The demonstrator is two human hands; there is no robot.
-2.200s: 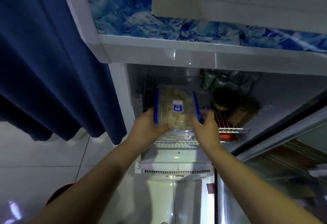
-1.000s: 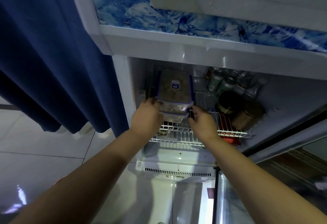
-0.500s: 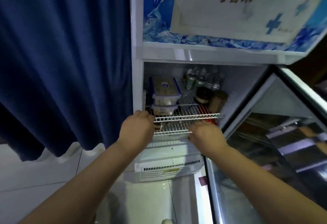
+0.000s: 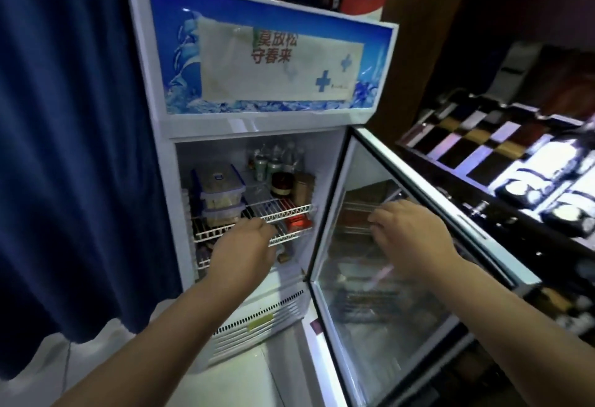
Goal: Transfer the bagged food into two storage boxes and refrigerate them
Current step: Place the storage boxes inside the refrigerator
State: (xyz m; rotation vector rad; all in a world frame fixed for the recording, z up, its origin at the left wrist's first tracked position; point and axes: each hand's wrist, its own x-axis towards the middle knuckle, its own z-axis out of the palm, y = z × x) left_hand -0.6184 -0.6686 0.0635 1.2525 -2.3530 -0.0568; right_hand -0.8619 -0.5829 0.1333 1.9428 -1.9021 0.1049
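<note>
Two clear storage boxes with blue clips stand stacked on the left of the fridge's white wire shelf (image 4: 285, 211). The upper box (image 4: 220, 185) rests on the lower box (image 4: 222, 213). My left hand (image 4: 245, 247) hovers just in front of the shelf's front edge, below the boxes, fingers curled with nothing in them. My right hand (image 4: 407, 234) is over the inner side of the open glass door (image 4: 383, 307), fingers loosely apart and empty. Neither hand touches a box.
Jars (image 4: 282, 183) and cans (image 4: 264, 165) fill the shelf's back right. A red pack (image 4: 297, 222) lies on a lower shelf. A blue curtain (image 4: 64, 133) hangs at the left. A slanted display of dark boxes (image 4: 521, 175) stands right of the door.
The box went onto the other one on the shelf and both hands let go. The hands have drawn back; my right hand has moved right, over the door. The view has pulled back.
</note>
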